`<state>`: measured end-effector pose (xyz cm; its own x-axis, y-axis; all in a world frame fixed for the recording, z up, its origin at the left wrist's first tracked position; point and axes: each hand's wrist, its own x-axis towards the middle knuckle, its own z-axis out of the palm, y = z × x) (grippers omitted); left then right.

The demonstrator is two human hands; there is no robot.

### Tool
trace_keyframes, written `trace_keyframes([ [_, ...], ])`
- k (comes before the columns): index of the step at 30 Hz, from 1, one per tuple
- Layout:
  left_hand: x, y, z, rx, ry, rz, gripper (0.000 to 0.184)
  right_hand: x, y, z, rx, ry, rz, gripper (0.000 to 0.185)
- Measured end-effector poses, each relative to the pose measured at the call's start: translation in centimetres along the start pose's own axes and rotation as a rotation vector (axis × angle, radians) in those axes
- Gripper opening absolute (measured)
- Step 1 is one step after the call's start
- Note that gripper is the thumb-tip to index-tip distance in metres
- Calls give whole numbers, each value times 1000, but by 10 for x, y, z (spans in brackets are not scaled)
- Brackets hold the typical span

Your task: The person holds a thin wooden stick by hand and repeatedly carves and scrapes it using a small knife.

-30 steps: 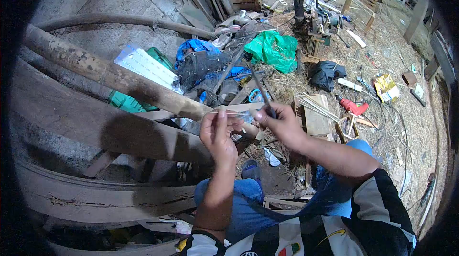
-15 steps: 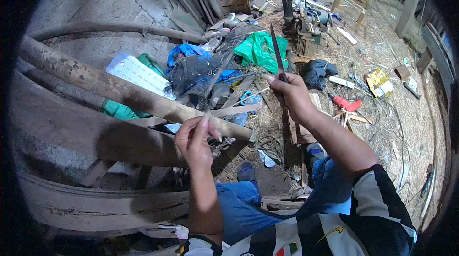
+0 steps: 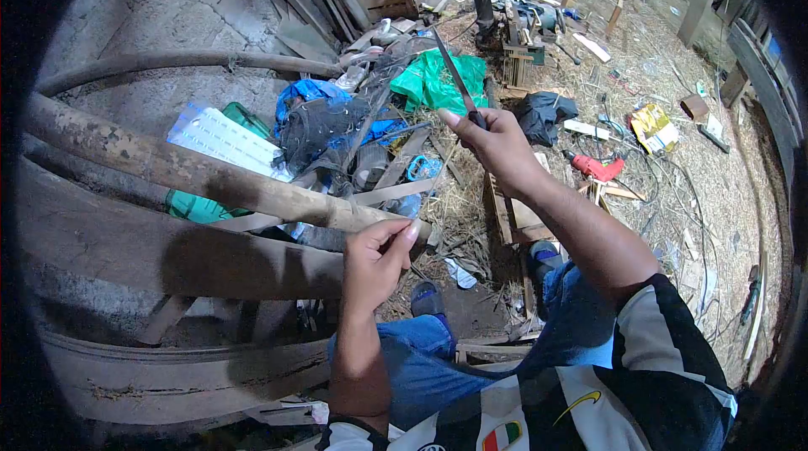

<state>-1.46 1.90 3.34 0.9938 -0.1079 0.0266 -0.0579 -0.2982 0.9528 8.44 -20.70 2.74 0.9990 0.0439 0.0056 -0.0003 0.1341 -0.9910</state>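
Observation:
My right hand (image 3: 497, 144) is wrapped round the dark handle of a knife (image 3: 455, 72), whose long blade points up and to the left. The thumb is stretched out to the left of the handle. Lower and to the left, my left hand (image 3: 379, 259) has thumb and fingers pinched together beside the end of a wooden pole (image 3: 227, 182). What the pinch holds, if anything, is too small to make out.
Beyond the pole lie a white printed sheet (image 3: 223, 140), blue cloth and a green plastic bag (image 3: 429, 81). To the right are a black bag (image 3: 543, 117), a red drill (image 3: 596, 167) and a yellow packet (image 3: 654, 129). Wooden beams stretch along the left.
My hands have moved apart; the knife has risen away from my left hand and its blade points upward. My left hand has closed into a tighter pinch. The view has shifted.

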Motion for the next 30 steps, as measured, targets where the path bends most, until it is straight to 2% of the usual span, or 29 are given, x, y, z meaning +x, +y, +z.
trace_keyframes([
  [2,-1,-1,2,-7,-23,-7,18,0,0,-3,-114,2,-36,46],
  [3,-1,-4,3,-7,-27,14,18,-1,-3,-2,-114,2,-35,46],
  [5,-1,-5,3,-8,-31,33,18,-5,-8,0,-72,-16,-45,38],
  [11,-3,-2,4,-125,-22,39,15,-9,-12,0,-22,-57,-123,32],
  [13,-4,8,3,-215,7,-53,16,-13,-8,-2,47,-66,-162,31],
  [15,-4,10,1,-232,31,-60,17,-18,-8,-1,118,-82,-203,31],
  [17,-4,10,0,-250,59,-64,17,-26,-12,3,-189,-79,-359,33],
  [18,-4,10,0,-287,70,-61,18,-25,-11,7,-346,-27,-504,33],
  [19,-3,10,1,-324,80,-60,19,-29,-12,9,-342,-33,-507,33],
  [21,-3,10,1,-318,101,-27,19,-41,-18,12,-549,-105,-558,28],
  [22,-3,10,2,-314,115,6,20,-40,-9,15,-594,-65,-700,24],
  [25,-3,7,4,-312,221,25,19,-51,-9,21,-764,-92,-803,23],
  [30,-6,-4,-1,-290,227,121,19,-62,-7,29,-924,-99,-893,21],
])
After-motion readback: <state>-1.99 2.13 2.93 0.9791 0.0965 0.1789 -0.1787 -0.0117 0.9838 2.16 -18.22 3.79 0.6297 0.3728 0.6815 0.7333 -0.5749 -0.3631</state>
